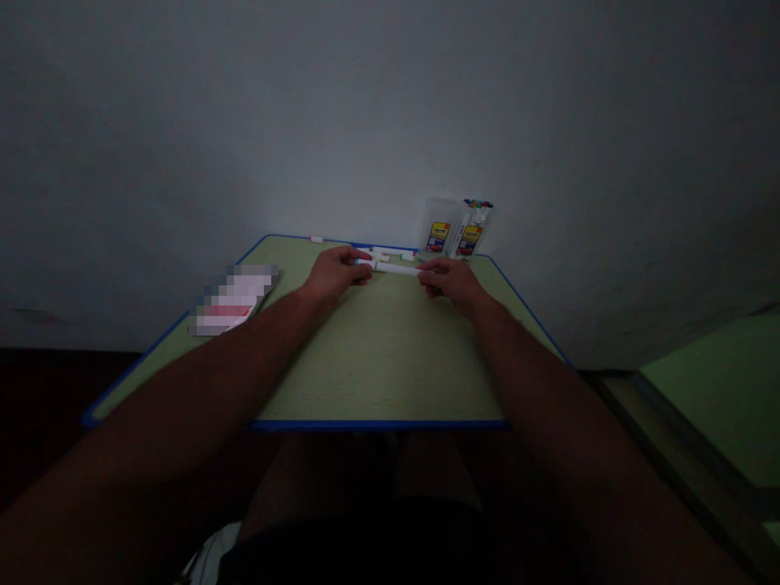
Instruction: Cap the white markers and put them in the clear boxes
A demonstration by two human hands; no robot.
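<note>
Marker (397, 268), white and slim, is held level between two hands just in from the far edge of the surface (378, 357), roughly midway between its far corners. The left hand (335, 272) pinches the blue-tipped end; the right hand (451, 283) closes its fingers around the opposite end. Whether the barrel touches the surface beneath, I cannot tell.

It looks like smooth, hard plastic, so it should be light and stiff, not easily broken, and apt to roll or slip if held loosely. A dark band rings it near the left fingers; a thumb-and-finger pinch on either side of that band seems the surest hold, as the round barrel gives little to catch on.

The surface has a pale green, faintly grained top with blue edging and rounded far corners. More white pens (393, 253) lie along the far edge, behind the marker. A small pink-ended piece (316, 240) sits by the far left corner. Near the far right corner, two clear, glossy pouches (439, 231) stand upright against a dull, matte wall (390, 122). A flat, pixelated oblong (235, 301) lies by the left edge.
</note>
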